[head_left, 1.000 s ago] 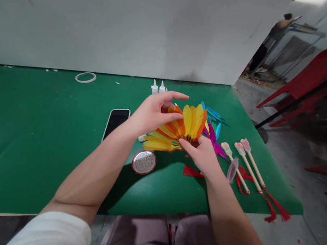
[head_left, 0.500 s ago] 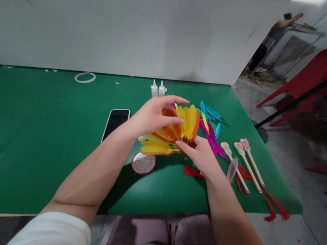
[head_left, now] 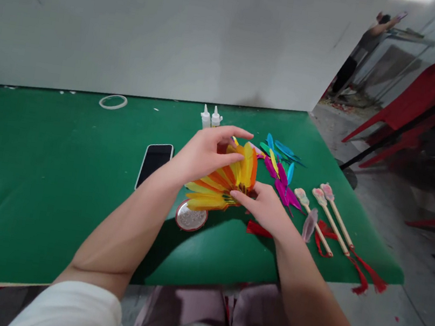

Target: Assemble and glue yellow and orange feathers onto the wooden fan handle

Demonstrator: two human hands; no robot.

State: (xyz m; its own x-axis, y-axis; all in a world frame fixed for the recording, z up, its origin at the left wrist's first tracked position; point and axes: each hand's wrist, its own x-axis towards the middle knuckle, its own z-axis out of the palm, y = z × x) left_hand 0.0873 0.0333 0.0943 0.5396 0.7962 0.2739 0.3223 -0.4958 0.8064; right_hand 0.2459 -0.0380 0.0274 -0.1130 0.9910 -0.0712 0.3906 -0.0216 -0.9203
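A spread fan of yellow and orange feathers (head_left: pixel 209 201) is held above the green table. My right hand (head_left: pixel 262 205) grips it where the quills meet, thumb pressed on the near side. Over its upper part, my left hand (head_left: pixel 206 153) has thumb and forefinger apart, next to the feather tips; its other fingers are partly hidden, and whether it touches the feathers I cannot tell. Below the fan lies a round dish with a red rim and a grey, speckled surface (head_left: pixel 191 218). A red tassel (head_left: pixel 259 229) sticks out from under my right hand.
Loose purple feathers (head_left: pixel 280 187) and blue feathers (head_left: pixel 287 151) lie right of the fan. Further right are several pale sticks (head_left: pixel 335 221) with red tassels. Two white nozzle bottles (head_left: pixel 211 117), a phone (head_left: pixel 155 163) and a white ring (head_left: pixel 112 102) lie on the green table (head_left: pixel 55 177).
The feather fan has shifted slightly left and tilted, with my right hand moving a little left with it. My left hand has barely moved.
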